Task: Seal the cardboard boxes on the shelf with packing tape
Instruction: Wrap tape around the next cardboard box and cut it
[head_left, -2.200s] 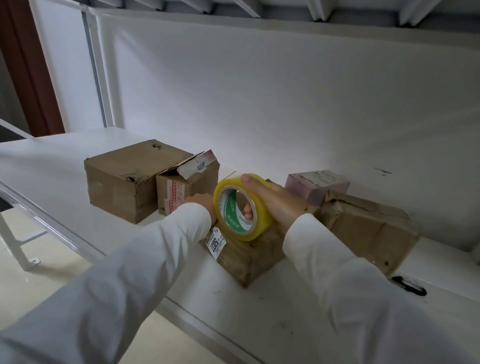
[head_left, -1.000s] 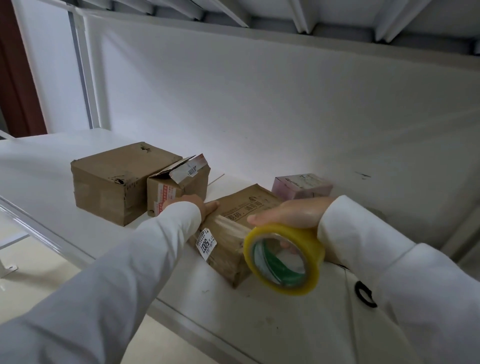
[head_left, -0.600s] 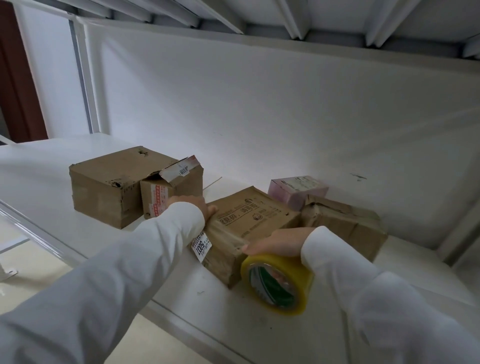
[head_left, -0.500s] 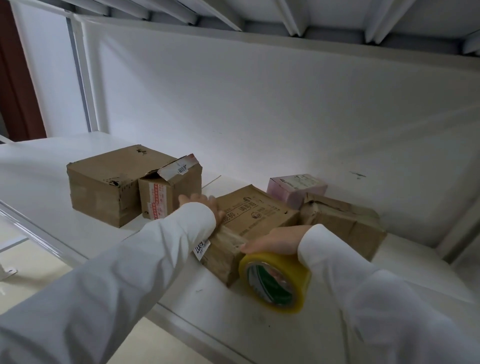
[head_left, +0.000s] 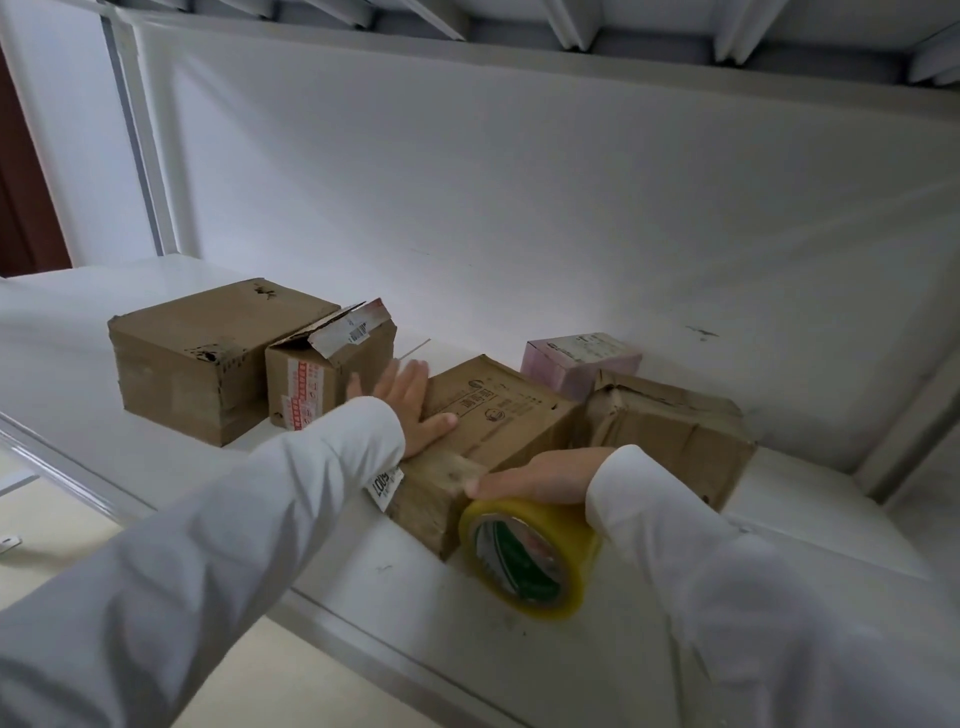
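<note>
Pressing flat with straight fingers, the left hand (head_left: 413, 410) rests on the box (head_left: 498, 415); just beside it, the right hand (head_left: 540, 475) grips the tape roll (head_left: 527, 556) from above, against the box's near end on the shelf (head_left: 322, 545).

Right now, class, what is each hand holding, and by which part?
The right hand grips the tape roll across its top outer rim. The left hand holds nothing; it presses flat on the box.
</note>
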